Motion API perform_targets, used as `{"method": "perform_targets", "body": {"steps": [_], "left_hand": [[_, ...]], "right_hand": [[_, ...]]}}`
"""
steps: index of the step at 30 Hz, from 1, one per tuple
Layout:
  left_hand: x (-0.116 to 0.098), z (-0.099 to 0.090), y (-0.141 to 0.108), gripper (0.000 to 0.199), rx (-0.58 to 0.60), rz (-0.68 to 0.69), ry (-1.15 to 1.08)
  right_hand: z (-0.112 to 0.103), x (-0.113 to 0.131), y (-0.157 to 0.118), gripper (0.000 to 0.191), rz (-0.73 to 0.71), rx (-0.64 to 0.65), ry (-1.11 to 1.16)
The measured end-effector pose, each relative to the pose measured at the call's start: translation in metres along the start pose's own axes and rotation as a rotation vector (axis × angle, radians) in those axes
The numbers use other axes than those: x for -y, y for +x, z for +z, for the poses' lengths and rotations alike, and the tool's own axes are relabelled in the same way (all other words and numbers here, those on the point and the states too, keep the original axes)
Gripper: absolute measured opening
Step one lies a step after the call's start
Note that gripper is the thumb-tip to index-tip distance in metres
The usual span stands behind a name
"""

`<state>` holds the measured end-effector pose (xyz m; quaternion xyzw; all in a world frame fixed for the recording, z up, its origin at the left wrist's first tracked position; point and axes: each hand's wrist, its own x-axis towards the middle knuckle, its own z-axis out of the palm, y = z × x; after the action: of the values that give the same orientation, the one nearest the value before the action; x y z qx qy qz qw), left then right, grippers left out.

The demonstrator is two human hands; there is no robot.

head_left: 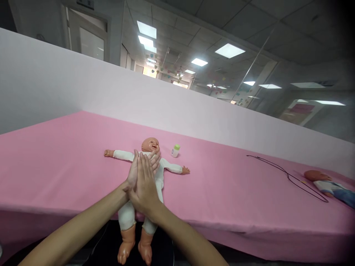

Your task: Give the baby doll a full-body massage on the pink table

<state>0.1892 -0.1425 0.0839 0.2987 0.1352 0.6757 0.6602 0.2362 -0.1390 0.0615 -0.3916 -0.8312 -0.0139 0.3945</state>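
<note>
A baby doll (159,181) in a white suit lies on its back on the pink-covered table, arms spread and feet hanging over the front edge. Above its chest and belly, my left hand (133,173) and my right hand (145,188) are laid palm against palm. The right hand is in front and covers much of the left. Fingers of both are stretched out straight, with no object visible between them; the palms are hidden. A small bottle with a green cap (175,150) stands beside the doll's head.
The pink cloth (216,177) covers the table to its front edge. Toward the right lies a thin black cord (288,175), and at the far right a second doll (318,177) in white and blue. A low white wall (138,107) with glass above runs along the back.
</note>
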Motion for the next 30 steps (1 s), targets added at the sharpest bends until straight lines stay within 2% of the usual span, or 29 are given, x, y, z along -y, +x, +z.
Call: {"method": "perform_targets", "body": {"steps": [1, 3, 5, 7, 9, 12, 14, 16, 18, 19, 21, 23, 25, 28, 30], "left_hand": [[0.003, 0.0, -0.004, 0.09, -0.049, 0.0, -0.033], [-0.002, -0.006, -0.005, 0.079, 0.032, -0.207, -0.033], [-0.017, -0.016, 0.001, 0.075, 0.128, -0.407, -0.051], [-0.029, -0.023, 0.008, 0.078, 0.169, -0.471, -0.102], [-0.027, -0.022, 0.011, 0.082, 0.147, -0.408, -0.128], [-0.004, -0.009, 0.003, 0.081, 0.001, -0.161, -0.131], [0.007, -0.004, -0.003, 0.079, -0.078, -0.039, -0.146], [0.004, -0.006, -0.004, 0.08, 0.031, -0.22, -0.115], [-0.012, -0.013, 0.001, 0.081, 0.174, -0.436, -0.086], [-0.022, -0.018, 0.004, 0.081, 0.237, -0.497, -0.083], [-0.039, -0.026, 0.009, 0.082, 0.341, -0.537, -0.085], [-0.049, -0.033, 0.015, 0.083, 0.389, -0.503, -0.054], [-0.054, -0.043, 0.019, 0.081, 0.411, -0.442, 0.082], [-0.056, -0.063, 0.024, 0.063, 0.352, -0.213, 0.537], [-0.053, -0.079, 0.025, 0.05, 0.278, -0.056, 0.831]], "right_hand": [[-0.001, -0.001, 0.001, 0.096, 0.003, -0.008, 0.008], [-0.008, -0.008, 0.007, 0.088, 0.067, -0.039, 0.034], [-0.014, -0.018, 0.012, 0.083, 0.151, -0.073, 0.055], [-0.014, -0.022, 0.01, 0.081, 0.19, -0.076, 0.053], [-0.008, -0.018, -0.001, 0.081, 0.152, -0.045, 0.037], [0.002, -0.008, -0.018, 0.088, 0.049, 0.0, 0.006], [0.001, -0.005, -0.02, 0.094, 0.003, 0.001, 0.008], [-0.007, -0.009, -0.014, 0.094, -0.007, -0.016, 0.024], [-0.016, -0.017, -0.005, 0.087, 0.027, -0.046, 0.046], [-0.021, -0.023, -0.001, 0.083, 0.061, -0.063, 0.06], [-0.028, -0.033, 0.002, 0.077, 0.132, -0.082, 0.108], [-0.033, -0.044, 0.0, 0.072, 0.203, -0.073, 0.174], [-0.036, -0.055, -0.01, 0.067, 0.286, -0.057, 0.223], [-0.038, -0.069, -0.029, 0.061, 0.412, 0.0, 0.207], [-0.038, -0.077, -0.041, 0.058, 0.436, 0.076, 0.188]]}}
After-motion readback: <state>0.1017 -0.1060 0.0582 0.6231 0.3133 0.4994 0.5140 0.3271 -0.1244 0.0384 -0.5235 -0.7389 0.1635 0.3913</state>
